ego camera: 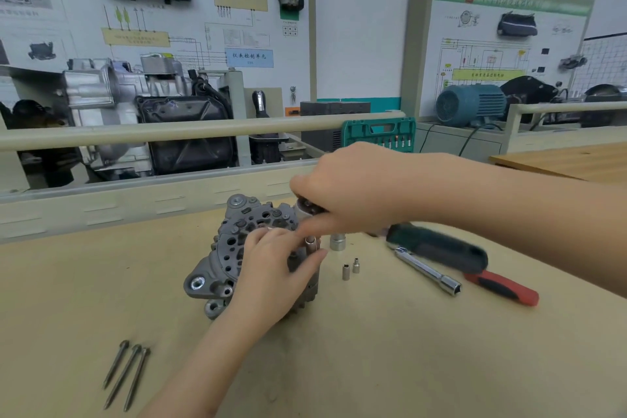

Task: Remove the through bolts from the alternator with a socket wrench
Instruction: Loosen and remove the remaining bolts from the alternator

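Left hand (271, 268) and right hand (353, 187), fingers curled

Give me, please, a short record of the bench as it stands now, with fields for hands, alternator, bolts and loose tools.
left hand: rests on the alternator, fingers at a small socket
right hand: grips the ratchet head; green handle blurred
bolts out: three, lying on the bench, near left
loose sockets: two small, one larger
other tools: extension bar, red-handled tool
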Demonstrator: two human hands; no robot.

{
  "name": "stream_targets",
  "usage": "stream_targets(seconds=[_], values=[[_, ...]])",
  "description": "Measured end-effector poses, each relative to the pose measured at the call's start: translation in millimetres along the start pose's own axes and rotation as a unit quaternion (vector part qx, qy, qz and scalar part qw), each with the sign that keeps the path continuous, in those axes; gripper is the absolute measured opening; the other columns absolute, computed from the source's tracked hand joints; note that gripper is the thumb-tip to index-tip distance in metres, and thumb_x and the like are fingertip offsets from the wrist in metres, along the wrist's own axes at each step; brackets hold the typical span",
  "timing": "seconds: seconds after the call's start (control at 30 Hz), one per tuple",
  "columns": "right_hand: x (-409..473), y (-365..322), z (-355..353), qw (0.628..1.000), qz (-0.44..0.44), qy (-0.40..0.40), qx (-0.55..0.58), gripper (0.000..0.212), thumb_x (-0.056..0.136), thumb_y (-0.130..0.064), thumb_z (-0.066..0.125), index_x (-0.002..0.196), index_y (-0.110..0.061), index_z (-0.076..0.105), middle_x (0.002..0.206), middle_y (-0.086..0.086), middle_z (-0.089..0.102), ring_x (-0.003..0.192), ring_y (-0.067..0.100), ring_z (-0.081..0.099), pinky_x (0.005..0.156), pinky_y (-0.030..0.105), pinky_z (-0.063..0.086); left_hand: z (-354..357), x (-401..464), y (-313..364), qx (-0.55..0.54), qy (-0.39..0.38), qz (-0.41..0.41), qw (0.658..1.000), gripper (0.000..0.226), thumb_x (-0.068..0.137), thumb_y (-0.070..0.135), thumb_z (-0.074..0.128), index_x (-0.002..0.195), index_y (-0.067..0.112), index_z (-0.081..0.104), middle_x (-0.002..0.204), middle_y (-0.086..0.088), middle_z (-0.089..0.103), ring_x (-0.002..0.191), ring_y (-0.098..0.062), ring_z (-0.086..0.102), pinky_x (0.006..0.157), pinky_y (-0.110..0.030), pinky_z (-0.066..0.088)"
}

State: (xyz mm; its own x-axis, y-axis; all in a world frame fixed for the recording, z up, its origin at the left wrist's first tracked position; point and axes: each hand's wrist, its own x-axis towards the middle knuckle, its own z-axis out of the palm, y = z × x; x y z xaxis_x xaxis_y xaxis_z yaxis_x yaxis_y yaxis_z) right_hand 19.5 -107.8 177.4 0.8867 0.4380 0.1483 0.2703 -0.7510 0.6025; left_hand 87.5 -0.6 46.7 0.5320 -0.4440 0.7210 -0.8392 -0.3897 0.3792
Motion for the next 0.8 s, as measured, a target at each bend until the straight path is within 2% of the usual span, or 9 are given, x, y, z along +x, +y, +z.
stream_targets(seconds=[0.07, 0.13, 0.2, 0.3, 0.43, 0.5, 0.57, 0.67, 0.8], values=[[1.4, 1.7, -1.6, 0.999, -0.004, -0.032, 0.032, 0.029, 0.094, -0.042, 0.037, 0.096, -0.015, 0.046, 0.065, -0.005, 0.04, 0.056, 0.012, 0.043, 0.043, 0.023, 0.026, -2.6, 0.2, -1.5, -0.013, -0.016, -0.005, 1.0, 0.015, 0.082, 0.027, 0.062, 0.076, 0.014, 0.064, 0.072, 0.0, 0.064, 0.083, 0.002, 0.051, 0.089, -0.002, 0.012], [0.0, 4.2, -0.1, 0.996, -0.024, -0.056, 0.07, 0.022, 0.095, -0.031, 0.04, 0.109, -0.015, 0.048, 0.08, -0.001, 0.049, 0.074, 0.018, 0.051, 0.049, 0.021, 0.029, -1.6, 0.5, -0.8, 0.003, -0.01, -0.018, 1.0, 0.015, 0.08, 0.032, 0.065, 0.067, 0.025, 0.059, 0.068, 0.008, 0.06, 0.079, -0.01, 0.052, 0.092, -0.014, 0.018], [-3.1, 5.4, 1.3, 0.994, -0.045, -0.058, 0.082, 0.024, 0.096, -0.025, 0.039, 0.117, -0.016, 0.047, 0.096, 0.002, 0.053, 0.086, 0.02, 0.052, 0.052, 0.023, 0.03, 0.3, 0.8, 2.7, 0.021, 0.013, -0.026, 0.999, 0.03, 0.076, 0.035, 0.067, 0.059, 0.039, 0.043, 0.06, 0.017, 0.049, 0.073, -0.002, 0.047, 0.088, -0.022, 0.02], [-4.5, 8.2, 2.8, 0.997, -0.05, -0.037, 0.054, 0.03, 0.097, -0.031, 0.037, 0.122, -0.017, 0.042, 0.1, 0.004, 0.054, 0.082, 0.02, 0.051, 0.056, 0.027, 0.031, 3.5, 0.7, 5.6, 0.036, 0.039, -0.036, 0.998, 0.032, 0.074, 0.036, 0.07, 0.058, 0.034, 0.042, 0.057, 0.022, 0.041, 0.068, 0.005, 0.04, 0.081, -0.021, 0.017], [-4.1, 5.2, 6.5, 0.998, 0.008, -0.001, 0.068, 0.041, 0.093, -0.047, 0.035, 0.111, -0.012, 0.047, 0.066, -0.004, 0.042, 0.064, 0.02, 0.048, 0.044, 0.023, 0.028, 6.8, -0.1, 6.2, 0.049, 0.059, -0.04, 0.996, 0.026, 0.072, 0.035, 0.072, 0.061, 0.025, 0.05, 0.056, 0.024, 0.038, 0.065, -0.001, 0.038, 0.075, -0.021, 0.015], [-2.9, 2.8, 7.6, 0.992, 0.012, 0.003, 0.122, 0.037, 0.092, -0.043, 0.042, 0.117, -0.016, 0.044, 0.062, -0.008, 0.042, 0.063, 0.017, 0.051, 0.045, 0.023, 0.031, 7.7, 1.2, 6.6, 0.06, 0.067, -0.035, 0.995, 0.027, 0.071, 0.036, 0.073, 0.06, 0.021, 0.054, 0.056, 0.024, 0.037, 0.065, -0.003, 0.037, 0.074, -0.021, 0.015], [-1.2, 1.4, 5.1, 0.988, -0.011, -0.013, 0.156, 0.04, 0.093, -0.033, 0.045, 0.13, -0.022, 0.036, 0.067, -0.007, 0.047, 0.064, 0.014, 0.052, 0.048, 0.024, 0.037, 5.7, 2.6, 3.6, 0.048, 0.066, -0.023, 0.996, 0.027, 0.068, 0.034, 0.075, 0.059, 0.02, 0.055, 0.058, 0.023, 0.038, 0.066, 0.002, 0.038, 0.075, -0.021, 0.015], [-0.8, 4.5, 4.0, 0.985, -0.031, -0.035, 0.168, 0.047, 0.095, -0.024, 0.043, 0.138, -0.027, 0.027, 0.091, 0.003, 0.057, 0.082, 0.023, 0.057, 0.069, 0.036, 0.049, -0.9, 2.4, -5.8, 0.046, 0.008, -0.006, 0.999, 0.022, 0.068, 0.035, 0.075, 0.064, 0.024, 0.057, 0.068, 0.021, 0.046, 0.075, 0.004, 0.039, 0.08, -0.018, 0.013], [-4.0, 6.7, 3.6, 0.98, -0.057, -0.043, 0.185, 0.046, 0.095, -0.018, 0.043, 0.139, -0.025, 0.03, 0.097, 0.003, 0.056, 0.083, 0.017, 0.051, 0.074, 0.032, 0.044, 3.3, 0.6, -12.0, 0.114, -0.048, 0.019, 0.992, 0.019, 0.07, 0.03, 0.073, 0.071, 0.014, 0.062, 0.074, 0.007, 0.056, 0.079, -0.008, 0.041, 0.085, -0.017, 0.009]])
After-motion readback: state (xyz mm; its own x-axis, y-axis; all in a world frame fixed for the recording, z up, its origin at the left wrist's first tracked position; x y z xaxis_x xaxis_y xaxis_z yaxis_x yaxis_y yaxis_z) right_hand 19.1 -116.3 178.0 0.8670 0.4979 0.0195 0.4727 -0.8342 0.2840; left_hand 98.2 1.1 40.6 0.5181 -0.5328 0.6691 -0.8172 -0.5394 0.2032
